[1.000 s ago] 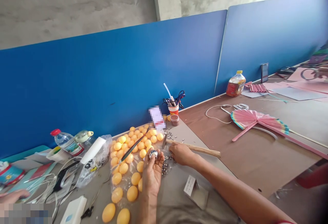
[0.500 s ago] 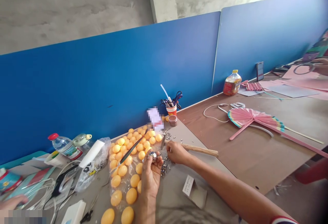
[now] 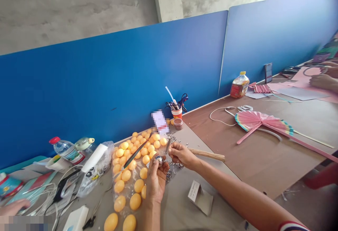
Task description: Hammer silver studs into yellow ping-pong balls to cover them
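My left hand (image 3: 157,180) is closed around a shiny silver ball (image 3: 159,160), palm up, above the table. Close to its right is my right hand (image 3: 183,156), thumb and fingertips pinched together; whatever they hold is too small to make out. Small silver pieces (image 3: 169,176) lie scattered below and between the hands, with more behind them (image 3: 173,138). Behind my right hand rests a wooden-handled tool (image 3: 207,154), which looks like a hammer, its narrow metal head (image 3: 168,146) near my fingertips. Many orange balls (image 3: 135,201) spread to the left, mostly on clear plastic.
A small open box (image 3: 200,197) lies right of my left forearm. At the back stand a cup of tools (image 3: 176,113) and a small round tub (image 3: 178,124). Bottles and cables crowd the left. A pink paper fan (image 3: 253,122) lies right; other people's hands (image 3: 326,79) (image 3: 16,207) show at both edges.
My right hand has risen slightly off the small silver pieces, its pinched fingertips turning toward the ball. My left hand stays almost in place. At the far right, another person's hands have come further into view.
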### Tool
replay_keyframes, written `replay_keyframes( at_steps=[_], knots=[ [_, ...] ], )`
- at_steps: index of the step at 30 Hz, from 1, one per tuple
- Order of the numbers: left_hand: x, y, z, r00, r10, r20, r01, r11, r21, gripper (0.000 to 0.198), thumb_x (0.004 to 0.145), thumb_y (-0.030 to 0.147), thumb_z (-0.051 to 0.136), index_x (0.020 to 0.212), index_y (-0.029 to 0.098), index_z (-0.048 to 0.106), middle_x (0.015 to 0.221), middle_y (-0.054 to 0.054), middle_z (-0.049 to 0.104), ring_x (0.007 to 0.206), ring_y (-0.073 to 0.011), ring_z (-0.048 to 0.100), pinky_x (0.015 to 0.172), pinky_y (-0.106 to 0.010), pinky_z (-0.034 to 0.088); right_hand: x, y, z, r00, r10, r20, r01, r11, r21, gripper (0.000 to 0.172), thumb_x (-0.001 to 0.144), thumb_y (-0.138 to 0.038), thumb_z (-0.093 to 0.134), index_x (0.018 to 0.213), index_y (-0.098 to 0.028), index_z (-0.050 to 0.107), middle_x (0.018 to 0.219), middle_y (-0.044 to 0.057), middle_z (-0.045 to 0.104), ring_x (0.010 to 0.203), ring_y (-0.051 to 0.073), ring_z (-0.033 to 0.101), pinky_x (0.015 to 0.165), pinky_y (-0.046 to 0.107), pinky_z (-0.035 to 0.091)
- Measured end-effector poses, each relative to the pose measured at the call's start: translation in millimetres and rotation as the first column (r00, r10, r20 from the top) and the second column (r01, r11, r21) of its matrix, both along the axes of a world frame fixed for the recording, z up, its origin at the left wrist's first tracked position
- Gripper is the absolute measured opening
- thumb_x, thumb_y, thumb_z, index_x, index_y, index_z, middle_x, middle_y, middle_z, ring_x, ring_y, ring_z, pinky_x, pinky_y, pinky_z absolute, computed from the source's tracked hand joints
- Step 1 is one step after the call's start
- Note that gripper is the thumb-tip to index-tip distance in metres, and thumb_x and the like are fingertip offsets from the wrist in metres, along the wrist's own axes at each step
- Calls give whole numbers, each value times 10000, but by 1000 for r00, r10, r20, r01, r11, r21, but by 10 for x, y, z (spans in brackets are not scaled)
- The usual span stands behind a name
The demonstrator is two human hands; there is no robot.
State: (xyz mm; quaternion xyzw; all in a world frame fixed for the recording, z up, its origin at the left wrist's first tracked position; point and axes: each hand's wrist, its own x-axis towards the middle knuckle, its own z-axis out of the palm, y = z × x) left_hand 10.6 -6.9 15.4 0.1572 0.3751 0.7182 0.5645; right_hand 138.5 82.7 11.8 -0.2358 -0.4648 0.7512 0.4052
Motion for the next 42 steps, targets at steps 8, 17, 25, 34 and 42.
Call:
replay_keyframes(
  at_steps=[8,17,25,34,42],
  knots=[
    [2,11,-22,996,-53,-67,57,997,57,259,704,279,834,904,184,698,829,-35,726,707,-149,670,664,-269,570,20,-64,44,978,211,-4,-211,976,-58,332,593,-324,841,766,-144,623,653,-13,666,479,68,509,507,215,347],
    [24,8,-45,991,-36,-130,38,999,13,387,681,296,853,1020,202,693,867,-17,716,706,-144,665,666,-272,543,-10,-78,7,987,122,103,-125,992,23,211,622,-277,757,710,-155,609,562,-53,556,477,58,410,485,211,258],
    [34,21,-50,988,-33,-152,39,999,38,417,645,295,873,1016,206,705,906,-31,722,724,-153,672,692,-284,567,-12,-99,29,979,103,176,-115,991,62,218,648,-312,762,711,-148,634,572,-34,582,520,72,441,519,217,281],
    [13,27,-89,983,-34,-180,43,998,47,459,662,310,868,1078,214,699,926,-27,706,786,-157,661,727,-277,557,-9,-97,10,974,137,181,-153,986,72,220,680,-320,766,692,-149,627,579,-23,599,524,79,464,522,214,308],
    [29,29,-100,977,-22,-213,33,998,51,564,658,314,876,1177,240,669,924,-24,694,787,-158,649,682,-250,541,-1,-101,28,970,152,189,-172,981,94,216,664,-333,753,684,-147,645,570,-18,604,531,86,474,529,229,304]
  ],
)
